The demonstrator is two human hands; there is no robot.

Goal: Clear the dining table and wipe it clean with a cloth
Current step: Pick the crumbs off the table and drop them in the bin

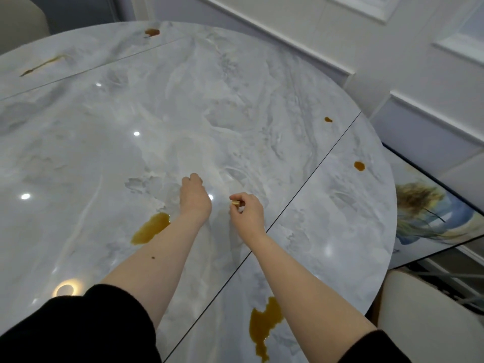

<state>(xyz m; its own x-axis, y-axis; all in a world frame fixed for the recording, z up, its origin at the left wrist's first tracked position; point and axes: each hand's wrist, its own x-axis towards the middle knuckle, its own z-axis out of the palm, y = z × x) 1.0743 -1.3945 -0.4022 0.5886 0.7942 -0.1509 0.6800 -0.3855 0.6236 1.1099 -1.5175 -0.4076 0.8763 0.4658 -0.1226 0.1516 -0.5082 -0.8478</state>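
Table [235, 106] of grey marble pattern fills your view, round, with thin dark seams crossing it, and your two bare forearms reach out over its middle from black sleeves [78, 328]. Your right hand [247, 212] is curled, thumb and forefinger pressed together on a small pale yellowish scrap [235, 203]; what that scrap is cannot be made out. Your left hand [195, 196] lies just to the left of that pinch, fingers curled under and away from you, so you cannot tell whether it holds anything.

Brown liquid marks the surface around the grip. One puddle [150, 227] sits just left of your left wrist, close beside the forearm. A larger puddle [263, 326] lies nearer to you than the pinch, beside your right forearm and across the seam from your left arm. Beyond the pinch and off to the right, two small drops [328, 119] [359, 166] sit near the table's far-right edge. Far ahead and left of both hands you see another blot [152, 32] and a long thin streak [43, 64]. A pale chair back [424, 318] stands at the right, near the table's edge.
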